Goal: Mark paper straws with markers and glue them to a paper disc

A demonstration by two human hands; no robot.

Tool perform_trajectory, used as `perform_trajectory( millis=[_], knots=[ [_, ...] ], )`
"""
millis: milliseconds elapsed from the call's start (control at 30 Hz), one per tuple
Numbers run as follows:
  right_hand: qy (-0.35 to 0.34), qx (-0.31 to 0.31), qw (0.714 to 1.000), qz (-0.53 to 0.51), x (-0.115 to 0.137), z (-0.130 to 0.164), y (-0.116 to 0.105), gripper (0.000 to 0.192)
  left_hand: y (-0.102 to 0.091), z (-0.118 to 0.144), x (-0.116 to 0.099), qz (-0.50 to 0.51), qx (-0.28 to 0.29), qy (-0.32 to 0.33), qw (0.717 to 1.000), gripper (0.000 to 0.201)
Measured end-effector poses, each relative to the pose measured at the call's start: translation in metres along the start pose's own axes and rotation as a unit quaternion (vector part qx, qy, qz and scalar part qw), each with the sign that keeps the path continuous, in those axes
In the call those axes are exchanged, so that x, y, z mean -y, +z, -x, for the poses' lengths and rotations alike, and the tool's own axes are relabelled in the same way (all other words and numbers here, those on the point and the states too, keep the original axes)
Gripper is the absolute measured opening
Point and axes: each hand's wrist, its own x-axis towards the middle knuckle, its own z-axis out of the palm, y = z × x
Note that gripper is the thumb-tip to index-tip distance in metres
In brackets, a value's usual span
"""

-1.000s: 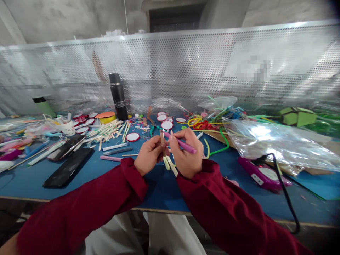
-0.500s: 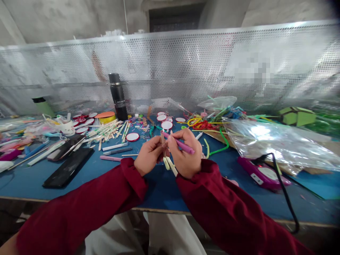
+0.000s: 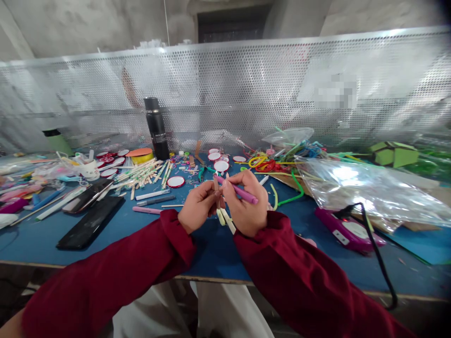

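Between the fingers of my left hand (image 3: 197, 206) is a flat wooden craft stick (image 3: 216, 183), held upright over the table. My right hand (image 3: 248, 202) grips a purple marker (image 3: 246, 194), its tip end leaning against or very near the top of the stick; I cannot tell whether they touch. Just under both hands are pale yellow stick-like pieces (image 3: 221, 217), partly hidden by my fingers. A pink marker (image 3: 146, 210) lies left of my left hand, beside a grey pen (image 3: 155, 201) and a white pen (image 3: 152, 194).
A black phone (image 3: 90, 223) lies at the left. Behind it are a pile of craft sticks (image 3: 148, 171) and a black bottle (image 3: 157, 129). On the right sit a magenta device (image 3: 348, 230) with a black cable and a clear plastic bag (image 3: 380, 192). A perforated metal panel (image 3: 232, 89) closes off the back.
Hardly anything differs. Small finger shifts near the top of the stick are all I can make out, with both hands in the same place.
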Motion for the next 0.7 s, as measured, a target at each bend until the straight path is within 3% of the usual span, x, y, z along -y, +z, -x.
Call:
perform_trajectory(
  millis=[700],
  knots=[
    [0.005,-0.011,1.0,0.01,-0.0038,-0.0006,-0.0005,0.012,-0.0031,-0.0011,0.0048,-0.004,-0.001,-0.007,1.0,0.029]
  ],
)
